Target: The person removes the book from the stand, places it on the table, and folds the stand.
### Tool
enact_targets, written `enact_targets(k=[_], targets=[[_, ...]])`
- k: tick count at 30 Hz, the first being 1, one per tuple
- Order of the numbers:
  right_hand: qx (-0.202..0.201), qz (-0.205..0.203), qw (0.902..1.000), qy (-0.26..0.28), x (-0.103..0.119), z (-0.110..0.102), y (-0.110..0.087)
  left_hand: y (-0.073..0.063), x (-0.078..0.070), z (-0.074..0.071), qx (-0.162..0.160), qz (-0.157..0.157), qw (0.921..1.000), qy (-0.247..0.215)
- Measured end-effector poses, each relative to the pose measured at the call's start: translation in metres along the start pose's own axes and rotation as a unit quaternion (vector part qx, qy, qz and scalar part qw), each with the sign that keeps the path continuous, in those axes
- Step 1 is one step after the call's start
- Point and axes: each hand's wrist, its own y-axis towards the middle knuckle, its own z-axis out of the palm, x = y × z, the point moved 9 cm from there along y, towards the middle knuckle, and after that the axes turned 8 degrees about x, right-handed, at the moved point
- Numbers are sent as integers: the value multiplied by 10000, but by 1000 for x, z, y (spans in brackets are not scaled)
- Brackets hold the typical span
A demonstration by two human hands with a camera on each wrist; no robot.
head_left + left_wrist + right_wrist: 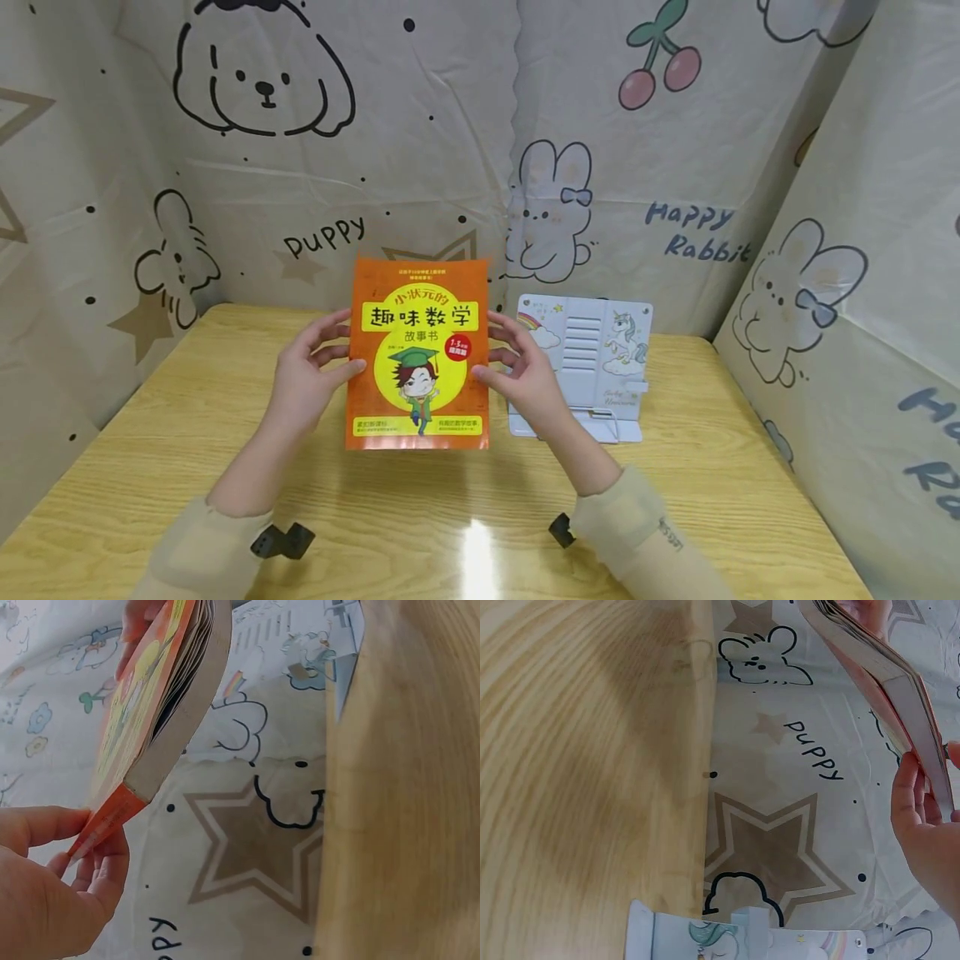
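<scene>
An orange book [420,358] with a yellow circle and a cartoon figure in a green graduation cap is held upright above the table, cover toward the head camera. My left hand [307,367] grips its left edge, thumb in front and fingers behind. On the opposite edge, my right hand [525,371] holds it the same way. From the left wrist view, the left hand [60,877] pinches the spine side of the book [142,720]. The right wrist view shows the page edges of the book [907,697] in the right hand [930,832].
A white folding book stand [585,358] with a unicorn and rainbow print stands on the wooden table [247,375], behind the right hand. Cloth curtains [435,150] with cartoon animals close off the back and sides. Small black devices [283,541] sit at the wrists.
</scene>
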Motion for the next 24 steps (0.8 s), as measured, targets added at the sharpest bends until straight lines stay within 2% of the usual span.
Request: enact_targets(k=[10,18,24], targets=[[473,488,9974,257,-28,10,3,3,31,-4,104,-328,9990,-299],[480,943,9941,227,-53,13,6,9,58,-5,235,-752,9964,-299],[416,1258,9900,480,-73,18,11,13,77,-9,431,-958,9937,-385]])
